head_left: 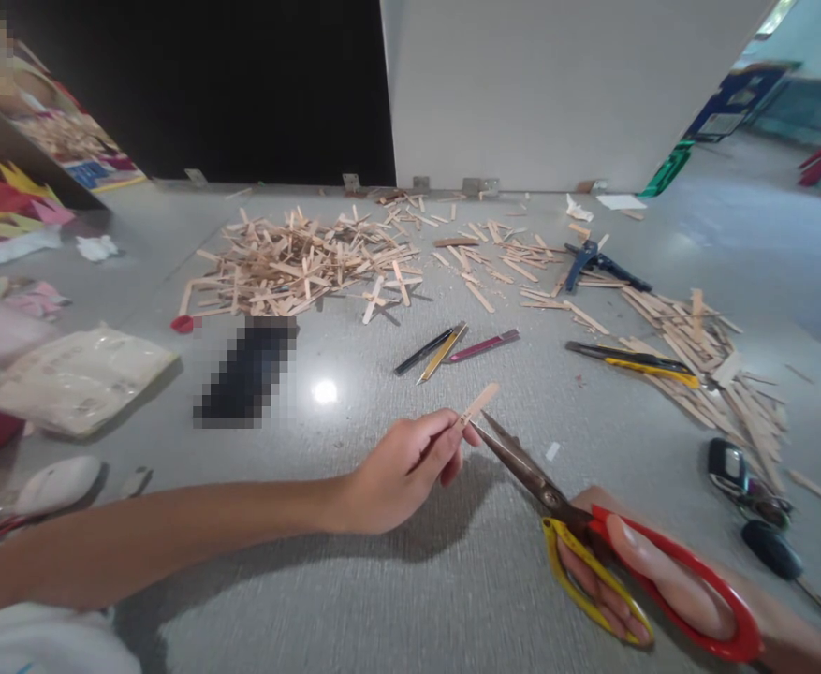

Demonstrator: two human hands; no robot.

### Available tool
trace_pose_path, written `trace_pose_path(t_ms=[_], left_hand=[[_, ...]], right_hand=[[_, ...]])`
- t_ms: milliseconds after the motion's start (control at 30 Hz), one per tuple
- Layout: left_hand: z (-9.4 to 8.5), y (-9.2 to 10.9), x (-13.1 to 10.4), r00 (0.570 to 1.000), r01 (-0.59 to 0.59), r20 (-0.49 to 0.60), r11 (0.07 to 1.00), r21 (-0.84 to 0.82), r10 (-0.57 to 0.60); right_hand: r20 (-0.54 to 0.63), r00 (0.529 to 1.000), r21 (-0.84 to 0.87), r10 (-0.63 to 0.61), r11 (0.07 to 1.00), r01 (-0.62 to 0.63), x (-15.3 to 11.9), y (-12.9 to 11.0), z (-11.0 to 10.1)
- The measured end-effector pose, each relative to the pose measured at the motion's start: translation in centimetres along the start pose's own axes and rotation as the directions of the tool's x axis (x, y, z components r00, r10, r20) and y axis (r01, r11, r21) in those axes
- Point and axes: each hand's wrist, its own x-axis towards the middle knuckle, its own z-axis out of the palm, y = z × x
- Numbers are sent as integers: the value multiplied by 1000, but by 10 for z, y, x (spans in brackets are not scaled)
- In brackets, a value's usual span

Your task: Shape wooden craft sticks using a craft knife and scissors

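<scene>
My left hand pinches a short flat wooden stick between thumb and fingers, its rounded end pointing up and right. In my right hand is a pair of scissors with one red and one yellow handle loop, my thumb in the red one and fingers through the yellow. The blades are slightly parted, and their tips lie close by the stick and my left fingertips. Whether a blade touches the stick I cannot tell. A small pale scrap lies on the table right of the blades.
A big heap of wooden sticks lies at the back. Three slim cutters lie mid-table. To the right are a yellow-black utility knife, dark pliers-like tool, stick pile and keys. A plastic packet sits left.
</scene>
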Motion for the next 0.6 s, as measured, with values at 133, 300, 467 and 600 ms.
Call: trace_pose_path(t_ms=[133, 300, 467, 600], left_hand=[[0, 0, 0, 1000, -17, 15, 1000, 19, 17], [3, -1, -1, 1000, -9, 12, 1000, 9, 8], [4, -2, -2, 1000, -14, 10, 1000, 15, 14], [3, -5, -2, 1000, -25, -1, 999, 41, 25]], right_hand=[[-11, 1000, -25, 19, 999, -20, 0, 0, -1], [-29, 996, -56, 87, 995, -88, 0, -5, -1], [-13, 995, -149, 99, 984, -100, 2, -6, 0], [-40, 985, -127, 167, 977, -171, 5, -11, 3]])
